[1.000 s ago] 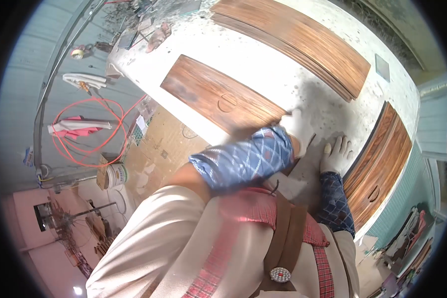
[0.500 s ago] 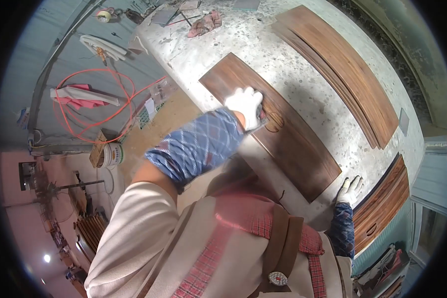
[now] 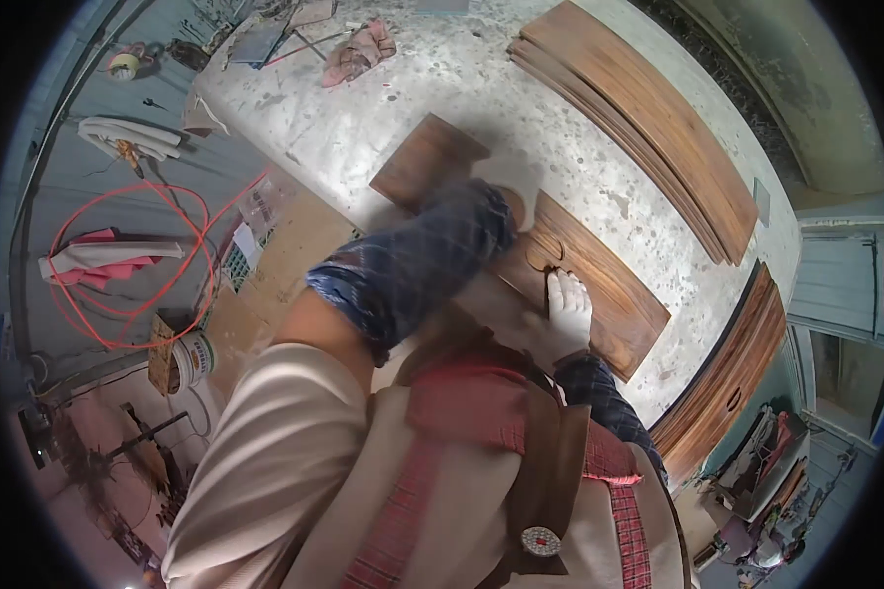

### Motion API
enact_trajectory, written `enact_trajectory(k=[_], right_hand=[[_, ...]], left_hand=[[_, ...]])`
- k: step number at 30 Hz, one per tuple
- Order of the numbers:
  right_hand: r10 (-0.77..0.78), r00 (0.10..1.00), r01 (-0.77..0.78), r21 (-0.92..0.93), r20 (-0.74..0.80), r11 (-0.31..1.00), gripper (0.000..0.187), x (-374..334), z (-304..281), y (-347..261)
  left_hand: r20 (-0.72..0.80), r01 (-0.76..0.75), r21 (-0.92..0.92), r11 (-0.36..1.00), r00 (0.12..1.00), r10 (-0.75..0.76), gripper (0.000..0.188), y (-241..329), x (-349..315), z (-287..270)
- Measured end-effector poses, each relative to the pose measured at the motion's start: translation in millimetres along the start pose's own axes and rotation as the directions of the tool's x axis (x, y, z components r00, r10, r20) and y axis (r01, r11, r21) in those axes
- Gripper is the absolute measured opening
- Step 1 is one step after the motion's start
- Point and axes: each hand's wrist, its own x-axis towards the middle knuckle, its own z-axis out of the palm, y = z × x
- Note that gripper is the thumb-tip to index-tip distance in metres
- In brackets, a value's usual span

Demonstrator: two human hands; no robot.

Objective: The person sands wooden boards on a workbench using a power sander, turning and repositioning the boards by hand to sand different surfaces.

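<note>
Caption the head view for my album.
Gloved right fingers rest on a wooden board; stacked boards lie across the table.

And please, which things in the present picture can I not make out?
All in the head view:
- Left hand: blurred; what it may hold cannot be told.
- Board under the right hand: part hidden by the left sleeve and left hand.
- Grey plate: cut off by the top edge.
</note>
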Motion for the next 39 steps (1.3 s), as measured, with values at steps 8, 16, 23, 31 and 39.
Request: enact_trajectory(k=[8, 16, 23, 31, 39], right_hand=[[-0.045, 0.999, 0.045, 0.009, 0.026, 0.999, 0.091, 28, 15, -2], [0.022, 0.978, -0.013, -0.045, 0.207, 0.999, 0.087, 45, 19, -4], [0.047, 0.894, 0.020, -0.144, 0.446, 0.989, 0.097, 73, -3, -7], [-0.245, 0.891, -0.019, 0.570, 0.383, 0.821, 0.096, 96, -58, 52], [-0.197, 0.847, -0.028, 0.411, 0.494, 0.911, 0.052, 200, -128, 158]], left_hand=[[-0.166, -0.042, 0.050, 0.998, 0.985, 0.050, 0.046, -85, 11, -10], [-0.217, 0.305, 0.151, 0.940, 0.938, -0.270, 0.057, -130, -28, -28], [-0.286, 0.331, 0.048, 0.942, 0.909, -0.304, 0.056, -97, -120, 55], [-0.303, 0.495, -0.420, 0.761, 0.713, -0.632, 0.060, -91, -316, 130], [-0.376, 0.596, -0.449, 0.666, 0.550, -0.746, 0.062, -55, -344, 139]])
